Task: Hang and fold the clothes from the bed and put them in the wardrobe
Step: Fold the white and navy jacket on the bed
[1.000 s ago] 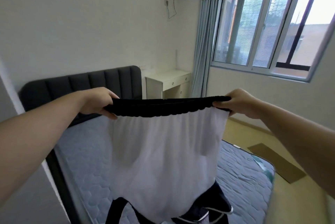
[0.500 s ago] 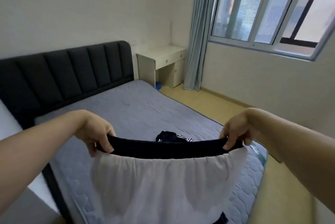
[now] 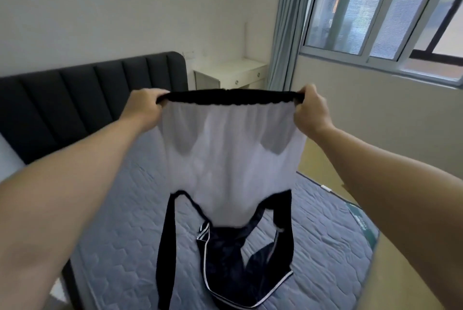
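I hold a pair of shorts (image 3: 230, 159) stretched out in the air above the bed, turned inside out so the white lining shows under a black elastic waistband. My left hand (image 3: 144, 110) grips the waistband's left end and my right hand (image 3: 309, 111) grips its right end. Black leg hems hang down below the lining. Under them on the grey mattress (image 3: 120, 222) lies a dark navy garment (image 3: 233, 267) with white piping, partly hidden by the shorts.
A dark padded headboard (image 3: 75, 91) stands behind the bed at the left. A white bedside desk (image 3: 230, 75) sits in the corner beside a blue-grey curtain (image 3: 285, 24). A large window (image 3: 385, 9) fills the right wall. Wooden floor (image 3: 323, 161) shows right of the mattress.
Both hands dipped low over the bed with the shorts half a second ago, and have since lifted them back up to chest height, so the legs hang free again.
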The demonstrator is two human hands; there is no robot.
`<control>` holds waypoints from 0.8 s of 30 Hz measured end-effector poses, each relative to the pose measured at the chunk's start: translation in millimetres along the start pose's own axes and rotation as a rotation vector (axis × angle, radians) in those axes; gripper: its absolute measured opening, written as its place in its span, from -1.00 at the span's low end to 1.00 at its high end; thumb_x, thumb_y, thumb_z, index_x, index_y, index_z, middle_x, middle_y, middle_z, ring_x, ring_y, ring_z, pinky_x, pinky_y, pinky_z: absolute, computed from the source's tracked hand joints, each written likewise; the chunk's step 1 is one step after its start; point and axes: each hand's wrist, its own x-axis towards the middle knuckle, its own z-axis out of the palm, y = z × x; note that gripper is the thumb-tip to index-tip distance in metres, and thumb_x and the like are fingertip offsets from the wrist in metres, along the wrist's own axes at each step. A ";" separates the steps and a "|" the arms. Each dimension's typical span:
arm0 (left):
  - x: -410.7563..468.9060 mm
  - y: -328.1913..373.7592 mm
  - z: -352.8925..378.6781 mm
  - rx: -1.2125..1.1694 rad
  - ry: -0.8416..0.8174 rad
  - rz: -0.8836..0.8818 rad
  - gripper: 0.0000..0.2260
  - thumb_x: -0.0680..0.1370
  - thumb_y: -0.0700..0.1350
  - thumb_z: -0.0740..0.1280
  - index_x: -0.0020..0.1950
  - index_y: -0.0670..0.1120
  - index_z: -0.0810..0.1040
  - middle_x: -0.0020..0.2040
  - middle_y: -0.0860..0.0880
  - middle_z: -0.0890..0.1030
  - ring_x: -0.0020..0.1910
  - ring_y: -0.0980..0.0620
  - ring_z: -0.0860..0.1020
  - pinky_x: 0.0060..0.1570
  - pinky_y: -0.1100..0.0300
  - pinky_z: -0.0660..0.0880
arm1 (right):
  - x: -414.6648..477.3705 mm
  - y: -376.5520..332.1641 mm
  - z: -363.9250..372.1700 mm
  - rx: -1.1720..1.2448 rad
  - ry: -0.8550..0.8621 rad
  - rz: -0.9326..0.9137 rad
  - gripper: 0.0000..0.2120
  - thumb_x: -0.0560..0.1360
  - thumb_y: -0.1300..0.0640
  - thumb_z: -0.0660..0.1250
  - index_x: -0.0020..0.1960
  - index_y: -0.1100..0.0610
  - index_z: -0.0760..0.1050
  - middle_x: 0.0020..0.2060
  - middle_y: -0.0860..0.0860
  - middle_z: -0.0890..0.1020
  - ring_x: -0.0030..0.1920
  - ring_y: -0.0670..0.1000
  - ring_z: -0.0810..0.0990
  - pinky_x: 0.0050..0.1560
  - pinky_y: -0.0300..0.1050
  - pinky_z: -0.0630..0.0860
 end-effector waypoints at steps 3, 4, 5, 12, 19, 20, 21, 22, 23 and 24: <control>2.3 8.0 -22.2 -0.086 0.140 0.094 -0.74 0.63 -0.17 0.29 0.29 -0.09 0.63 0.22 -0.09 0.66 0.24 -0.07 0.58 0.19 0.25 0.40 | 3.0 -11.4 -16.3 0.009 0.087 -0.154 -0.92 0.58 0.25 0.24 -0.03 0.15 0.34 -0.17 0.11 0.48 -0.21 0.13 0.42 -0.23 -0.08 0.26; -4.2 6.7 -24.2 -0.075 0.154 0.136 -0.74 0.63 -0.19 0.29 0.29 -0.09 0.63 0.22 -0.09 0.66 0.23 -0.07 0.59 0.22 0.23 0.41 | -2.1 -10.8 -17.3 -0.001 0.103 -0.192 -0.93 0.57 0.26 0.26 -0.03 0.17 0.36 -0.16 0.12 0.48 -0.17 0.13 0.42 -0.19 -0.09 0.28; -13.6 1.5 -22.4 -0.051 0.155 0.175 -0.73 0.62 -0.21 0.29 0.30 -0.11 0.62 0.23 -0.11 0.66 0.23 -0.10 0.59 0.24 0.19 0.43 | -9.6 -6.9 -15.9 -0.013 0.109 -0.220 -0.94 0.56 0.27 0.28 -0.02 0.20 0.39 -0.15 0.12 0.49 -0.14 0.13 0.43 -0.16 -0.08 0.30; -157.1 -85.1 83.7 0.100 -0.158 0.251 -0.67 0.56 -0.38 0.27 0.31 -0.25 0.59 0.25 -0.33 0.59 0.26 -0.33 0.56 0.27 -0.19 0.47 | -121.8 93.5 52.0 -0.276 -0.214 -0.175 -0.79 0.58 0.14 0.36 -0.10 0.15 0.33 -0.21 0.06 0.46 -0.21 0.14 0.40 -0.26 -0.04 0.28; -365.8 -173.1 235.9 0.352 -0.500 0.355 -0.50 0.18 -0.47 0.54 0.06 -0.14 0.72 -0.05 -0.07 0.71 -0.04 -0.17 0.70 -0.25 -0.06 0.61 | -308.7 240.6 178.0 -0.774 -0.845 -0.135 -0.84 0.50 0.34 0.16 -0.08 0.10 0.29 -0.26 -0.03 0.37 -0.24 0.11 0.47 0.46 0.38 0.13; -394.4 -181.4 252.7 0.433 -0.587 0.389 -0.53 0.19 -0.43 0.56 0.05 -0.12 0.71 -0.07 -0.03 0.70 -0.05 -0.13 0.68 -0.22 0.01 0.57 | -339.1 260.1 193.0 -0.813 -0.927 -0.173 -0.83 0.47 0.35 0.14 -0.08 0.08 0.30 -0.24 -0.05 0.37 -0.21 0.09 0.46 0.46 0.32 0.12; -423.5 -189.4 268.3 0.520 -0.707 0.414 -0.59 0.29 -0.37 0.52 0.10 -0.09 0.68 -0.04 0.00 0.68 -0.01 -0.11 0.65 -0.17 0.04 0.52 | -368.9 278.3 206.5 -0.829 -1.007 -0.220 -0.83 0.47 0.32 0.15 -0.06 0.07 0.32 -0.20 -0.05 0.37 -0.14 0.08 0.48 0.37 0.18 0.25; -454.0 -196.2 281.7 0.599 -0.840 0.434 -0.65 0.42 -0.33 0.41 0.17 -0.07 0.62 0.03 0.01 0.65 0.08 -0.11 0.59 -0.08 0.04 0.46 | -396.1 295.1 221.0 -0.829 -1.078 -0.287 -0.84 0.48 0.28 0.17 -0.02 0.05 0.36 -0.12 -0.02 0.40 -0.04 0.09 0.49 0.17 0.02 0.32; -483.1 -204.7 296.4 0.671 -0.968 0.469 -0.67 0.52 -0.29 0.26 0.25 -0.06 0.54 0.11 0.01 0.60 0.17 -0.10 0.51 0.01 0.03 0.40 | -423.8 311.7 234.9 -0.822 -1.144 -0.340 -0.83 0.50 0.25 0.18 0.03 0.05 0.43 -0.04 0.01 0.44 0.05 0.10 0.49 0.02 -0.05 0.29; -510.5 -211.1 309.2 0.710 -1.078 0.504 -0.67 0.57 -0.27 0.15 0.29 -0.06 0.48 0.17 0.00 0.54 0.23 -0.10 0.44 0.08 0.04 0.34 | -450.4 325.5 246.8 -0.818 -1.220 -0.372 -0.80 0.51 0.23 0.19 0.08 0.06 0.47 0.03 0.02 0.46 0.08 0.11 0.48 -0.04 -0.08 0.27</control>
